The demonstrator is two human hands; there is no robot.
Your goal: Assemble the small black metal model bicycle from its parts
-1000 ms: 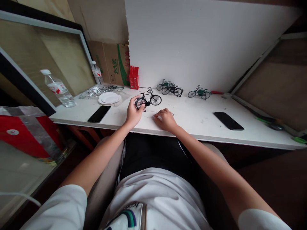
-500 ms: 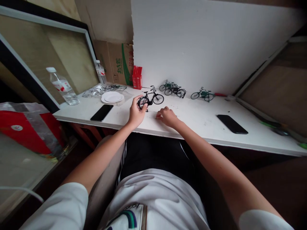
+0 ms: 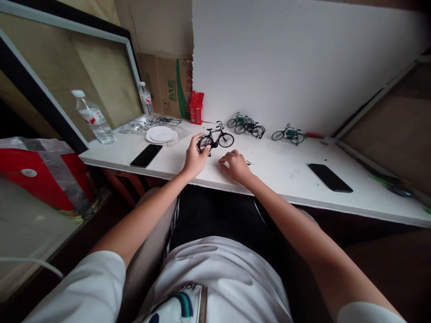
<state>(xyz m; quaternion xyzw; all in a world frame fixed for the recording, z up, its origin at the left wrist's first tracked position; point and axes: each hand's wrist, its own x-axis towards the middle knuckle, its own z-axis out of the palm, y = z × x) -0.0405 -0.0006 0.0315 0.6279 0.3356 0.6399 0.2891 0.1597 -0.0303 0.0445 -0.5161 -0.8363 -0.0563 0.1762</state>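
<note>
A small black model bicycle (image 3: 216,138) is upright in my left hand (image 3: 196,157), whose thumb and fingers grip its rear wheel. My right hand (image 3: 235,165) is just to the right and nearer the table's front edge, close to the white tabletop, with its fingers curled. Whatever those fingers hold, if anything, is too small to make out. A small dark piece (image 3: 248,163) lies beside the right hand. Behind the hands stand a black model bicycle (image 3: 249,129), a green one (image 3: 239,120) partly hidden behind it, and another green one (image 3: 288,134) farther right.
Phones lie at left (image 3: 146,155) and right (image 3: 330,177). White plates (image 3: 161,134), loose frame parts (image 3: 141,124) and a red box (image 3: 196,107) are at the back left. Water bottles (image 3: 95,121) (image 3: 146,99) stand near the framed screen (image 3: 90,67).
The whole view has shifted slightly. My right hand has moved a little left relative to the tabletop, uncovering the small dark piece. My left hand still grips the black bicycle.
</note>
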